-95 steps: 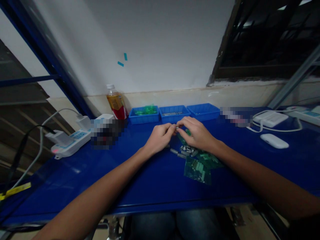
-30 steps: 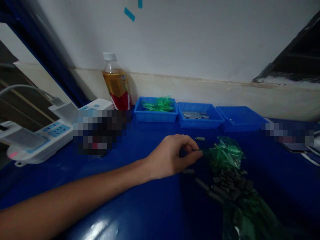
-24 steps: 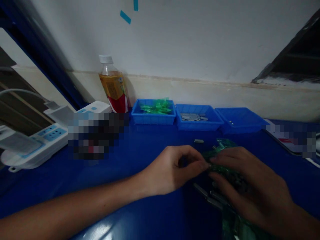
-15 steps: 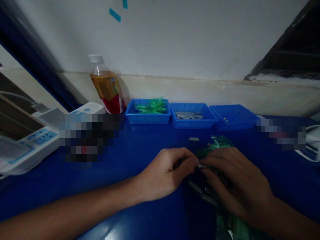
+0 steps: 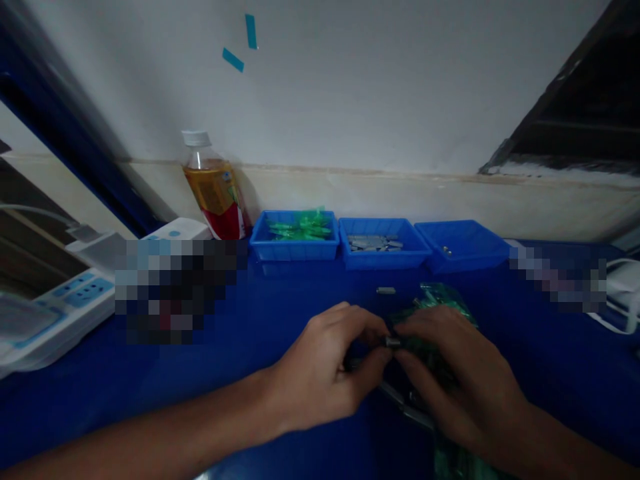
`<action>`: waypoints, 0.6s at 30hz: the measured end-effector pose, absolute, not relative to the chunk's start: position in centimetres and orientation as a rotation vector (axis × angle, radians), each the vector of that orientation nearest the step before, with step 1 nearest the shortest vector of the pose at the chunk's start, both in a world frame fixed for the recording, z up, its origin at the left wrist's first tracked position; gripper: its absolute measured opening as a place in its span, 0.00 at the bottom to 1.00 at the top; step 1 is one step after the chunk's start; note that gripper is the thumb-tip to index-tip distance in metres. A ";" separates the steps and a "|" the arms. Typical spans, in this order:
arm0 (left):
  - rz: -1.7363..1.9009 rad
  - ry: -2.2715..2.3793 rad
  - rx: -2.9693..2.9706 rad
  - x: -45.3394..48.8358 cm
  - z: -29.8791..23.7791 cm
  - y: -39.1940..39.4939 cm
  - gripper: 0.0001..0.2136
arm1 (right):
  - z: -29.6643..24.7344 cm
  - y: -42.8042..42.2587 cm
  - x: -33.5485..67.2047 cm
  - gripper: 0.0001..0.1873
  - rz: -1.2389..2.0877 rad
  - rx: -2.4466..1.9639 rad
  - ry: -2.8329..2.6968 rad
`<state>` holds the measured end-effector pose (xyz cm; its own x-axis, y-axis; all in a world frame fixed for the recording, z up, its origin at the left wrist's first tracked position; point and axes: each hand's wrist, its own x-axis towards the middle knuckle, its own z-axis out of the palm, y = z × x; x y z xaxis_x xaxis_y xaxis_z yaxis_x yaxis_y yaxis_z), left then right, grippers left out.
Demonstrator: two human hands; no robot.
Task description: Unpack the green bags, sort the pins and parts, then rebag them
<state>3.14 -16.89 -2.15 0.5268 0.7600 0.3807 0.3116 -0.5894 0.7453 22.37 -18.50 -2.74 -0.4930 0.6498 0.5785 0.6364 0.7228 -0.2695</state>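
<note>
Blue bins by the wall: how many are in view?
3, in a row: the left bin beside the bottle, the middle bin with silver pieces, the right bin at the row's end. None looks hidden.

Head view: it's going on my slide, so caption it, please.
Both hands at a small metal piece over a blue table, three blue trays in a row behind.

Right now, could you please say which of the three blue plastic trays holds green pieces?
The leftmost blue rectangular plastic tray; the middle tray holds slim silvery metal pieces, the right tray small shiny metallic bits.
</note>
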 end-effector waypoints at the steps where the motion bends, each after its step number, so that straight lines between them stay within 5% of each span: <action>1: 0.943 0.876 2.133 3.1 -2.1 -16.8 0.04 | -2.8 -18.5 22.4 0.08 0.017 -0.957 -2.246; 18: 0.761 0.914 2.006 3.3 -2.3 -16.8 0.08 | -2.8 -18.4 22.2 0.08 -0.111 -0.887 -2.325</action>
<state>3.33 -16.77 -2.30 0.5606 0.8059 0.1904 0.3337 -0.4303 0.8387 22.18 -18.40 -2.84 -0.5681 0.5697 0.5939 0.6237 0.7688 -0.1410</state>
